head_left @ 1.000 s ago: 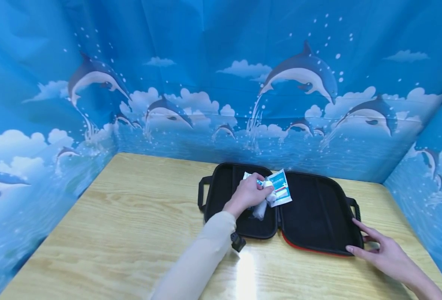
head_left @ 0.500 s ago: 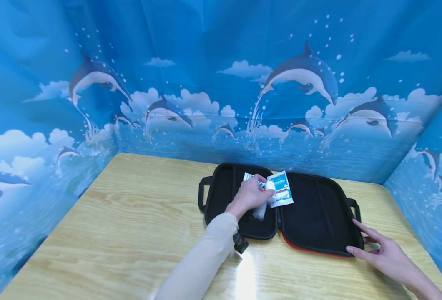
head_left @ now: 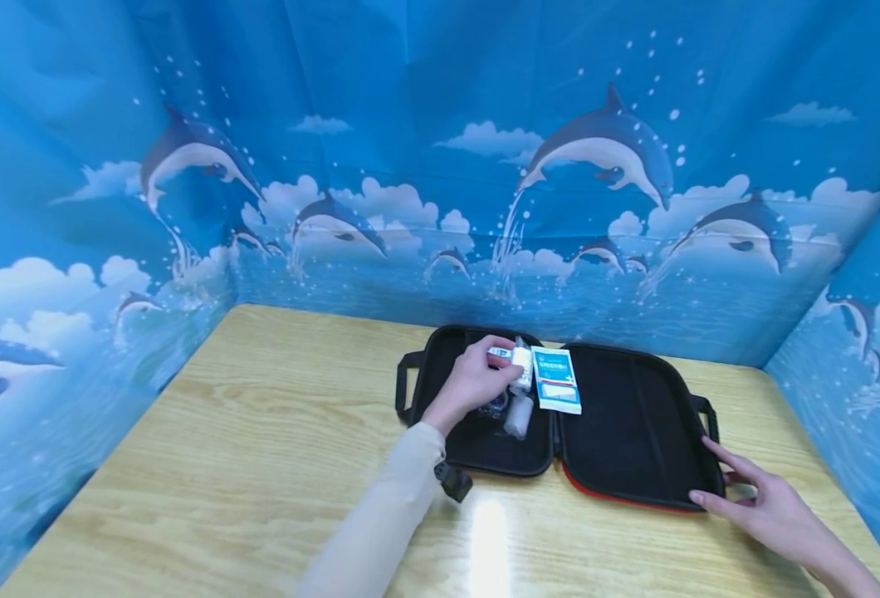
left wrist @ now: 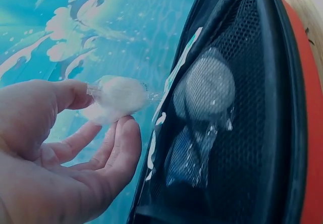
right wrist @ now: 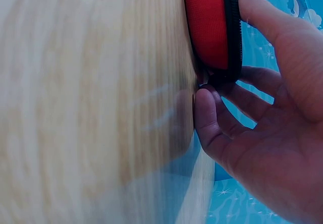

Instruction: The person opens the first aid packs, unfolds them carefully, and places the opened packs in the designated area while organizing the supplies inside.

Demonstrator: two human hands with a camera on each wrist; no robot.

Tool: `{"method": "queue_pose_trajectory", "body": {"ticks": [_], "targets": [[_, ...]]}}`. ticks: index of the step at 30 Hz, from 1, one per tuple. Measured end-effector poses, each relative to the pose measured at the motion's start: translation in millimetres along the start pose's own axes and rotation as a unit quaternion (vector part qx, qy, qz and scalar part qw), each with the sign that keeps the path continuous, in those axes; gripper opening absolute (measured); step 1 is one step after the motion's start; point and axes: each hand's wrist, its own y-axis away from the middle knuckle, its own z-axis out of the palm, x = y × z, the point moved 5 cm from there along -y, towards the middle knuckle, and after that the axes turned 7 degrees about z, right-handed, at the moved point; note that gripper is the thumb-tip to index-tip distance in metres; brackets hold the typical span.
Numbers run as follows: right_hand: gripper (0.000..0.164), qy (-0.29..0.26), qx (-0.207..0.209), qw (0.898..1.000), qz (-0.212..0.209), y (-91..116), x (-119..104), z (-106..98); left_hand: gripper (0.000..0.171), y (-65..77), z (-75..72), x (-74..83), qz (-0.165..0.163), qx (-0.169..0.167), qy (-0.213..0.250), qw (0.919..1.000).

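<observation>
My left hand [head_left: 477, 375] pinches a white bandage roll [left wrist: 121, 95] in clear plastic wrap between thumb and fingers, above the left half of the open black case [head_left: 619, 423]. Behind mesh in the left wrist view sits another wrapped white roll [left wrist: 211, 80], with more clear wrap below it. A blue-and-white packet [head_left: 557, 379] stands out at the case's middle fold, to the right of the held roll. At the case's near right corner, my right hand [head_left: 769, 502] holds the edge, thumb on the zipped rim and fingers at the underside; the shell [right wrist: 207, 22] there is red.
The case lies on a wood-grain table [head_left: 261, 432], near the back edge. A carry handle [head_left: 408, 386] sticks out at its left and another [head_left: 704, 413] at its right. A blue dolphin-print curtain [head_left: 410, 166] surrounds the table.
The left hand has shifted left with the bandage roll, away from the packet. The packet has turned a little and now shows more fully. My right hand stays at the case corner.
</observation>
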Motion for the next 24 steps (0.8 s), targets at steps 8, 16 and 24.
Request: {"method": "queue_pose_trajectory", "body": {"ticks": [8, 16, 24], "targets": [[0.090, 0.002, 0.000, 1.000, 0.001, 0, -1, 0, 0.038, 5.2, -15.8, -6.0, 0.002, 0.016, 0.039, 0.9991], [0.090, 0.006, 0.000, 1.000, 0.001, 0, -2, 0, 0.037, 6.5, -26.8, -14.0, 0.007, 0.034, 0.039, 0.9987], [0.091, 0.007, -0.006, 1.000, 0.008, 0, -1, 0, 0.037, 8.2, -36.5, -17.9, 0.019, 0.049, 0.064, 0.9966]]}}
